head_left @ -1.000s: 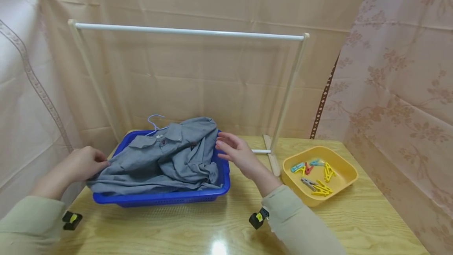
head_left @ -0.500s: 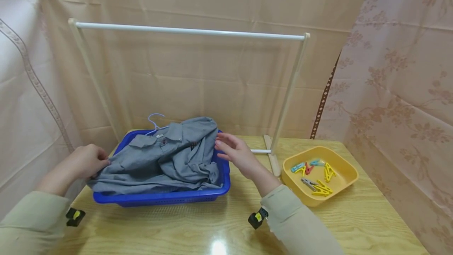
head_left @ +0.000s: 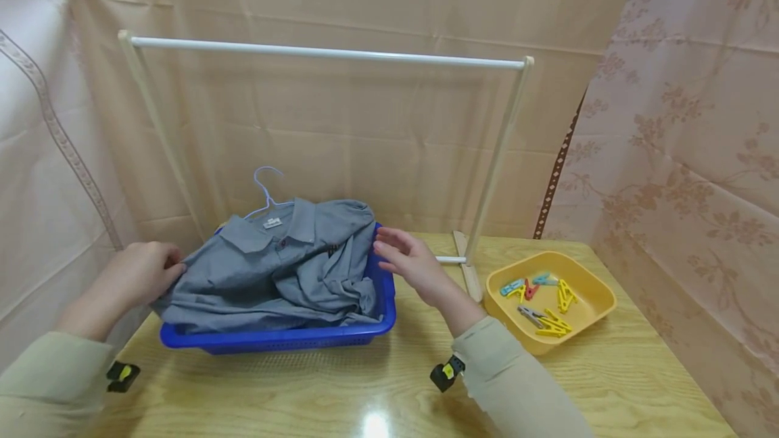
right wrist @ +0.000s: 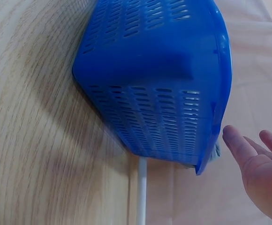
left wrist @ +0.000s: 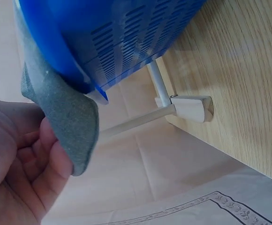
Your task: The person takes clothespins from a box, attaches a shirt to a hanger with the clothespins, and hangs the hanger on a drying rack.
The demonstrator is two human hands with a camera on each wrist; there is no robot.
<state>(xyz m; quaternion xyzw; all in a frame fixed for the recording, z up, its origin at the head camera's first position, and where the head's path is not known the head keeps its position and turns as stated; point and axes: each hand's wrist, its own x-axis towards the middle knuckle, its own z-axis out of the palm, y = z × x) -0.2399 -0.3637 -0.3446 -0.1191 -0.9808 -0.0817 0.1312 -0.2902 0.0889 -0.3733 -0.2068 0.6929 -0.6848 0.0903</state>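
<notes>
A grey collared shirt lies crumpled in a blue plastic basket, with a light-blue hanger standing up out of its collar. At the basket's left end my left hand pinches the edge of the shirt; the left wrist view shows the thumb and fingers on a fold of grey cloth that hangs over the rim. My right hand hovers by the basket's right end, its fingers relaxed and holding nothing. In the right wrist view its fingertips are close to the blue rim; whether they touch it I cannot tell.
Behind the basket stands a rack with a white top bar and cream posts. On the right a yellow tub holds several clothespins. All rest on a wooden table, with cloth curtains around it.
My left hand has lifted the shirt's left side a little. The collar and hanger have risen, and the collar label now shows. The right hand has hardly moved.
</notes>
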